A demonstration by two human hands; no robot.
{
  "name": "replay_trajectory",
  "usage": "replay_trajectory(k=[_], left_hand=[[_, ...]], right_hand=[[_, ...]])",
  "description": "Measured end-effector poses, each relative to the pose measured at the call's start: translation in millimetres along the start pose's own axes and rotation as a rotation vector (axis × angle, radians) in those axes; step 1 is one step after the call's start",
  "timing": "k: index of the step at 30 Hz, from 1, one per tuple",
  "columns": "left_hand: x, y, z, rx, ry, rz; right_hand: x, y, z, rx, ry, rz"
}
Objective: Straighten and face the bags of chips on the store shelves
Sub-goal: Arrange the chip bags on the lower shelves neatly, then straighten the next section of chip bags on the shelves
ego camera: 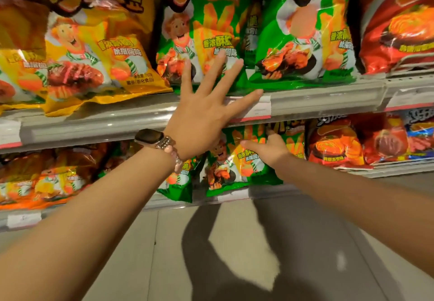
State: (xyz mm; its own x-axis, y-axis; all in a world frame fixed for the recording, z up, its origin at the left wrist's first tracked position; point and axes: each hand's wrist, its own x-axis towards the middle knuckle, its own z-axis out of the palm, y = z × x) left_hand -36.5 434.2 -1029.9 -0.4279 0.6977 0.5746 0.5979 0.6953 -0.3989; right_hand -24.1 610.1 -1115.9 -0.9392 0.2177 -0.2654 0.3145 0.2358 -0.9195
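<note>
My left hand [206, 106], with a watch on its wrist, is spread flat in front of the upper shelf edge [317, 97]. Its fingertips lie on the lower front of a green chip bag [199, 31]. A second green bag [303, 42] leans beside it to the right. On the lower shelf, my right hand [270, 149] holds the upper part of another green bag [237, 167]. The thumb lies across the bag's front and the fingers reach over its top, partly hidden.
Yellow bags [94, 49] fill the upper shelf on the left, and red bags [399, 26] stand on the right. The lower shelf holds orange bags [54, 178] at left and red bags [335, 145] at right. Pale floor tiles [234, 253] lie below.
</note>
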Motion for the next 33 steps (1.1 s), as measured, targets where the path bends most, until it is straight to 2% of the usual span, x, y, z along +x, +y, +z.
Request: replay_trajectory(k=[8, 13, 20, 22, 23, 27, 33], left_hand=[[0, 0, 5, -0.019, 0.043, 0.020], [2, 1, 3, -0.019, 0.029, 0.014], [2, 2, 2, 0.001, 0.011, -0.009], [2, 2, 0, 0.011, -0.001, -0.016], [2, 3, -1, 0.016, -0.006, -0.017], [4, 7, -4, 0.054, -0.031, -0.019], [4, 26, -6, 0.055, -0.037, -0.127]], right_hand=[[29, 29, 25, -0.049, 0.092, 0.026], [42, 32, 52, -0.127, 0.069, 0.023], [64, 39, 70, -0.406, 0.055, 0.051], [67, 40, 70, -0.454, 0.142, 0.085], [67, 39, 70, -0.558, 0.157, 0.071], [67, 38, 66, -0.773, 0.025, 0.062], [28, 7, 13, -0.482, -0.164, -0.099]])
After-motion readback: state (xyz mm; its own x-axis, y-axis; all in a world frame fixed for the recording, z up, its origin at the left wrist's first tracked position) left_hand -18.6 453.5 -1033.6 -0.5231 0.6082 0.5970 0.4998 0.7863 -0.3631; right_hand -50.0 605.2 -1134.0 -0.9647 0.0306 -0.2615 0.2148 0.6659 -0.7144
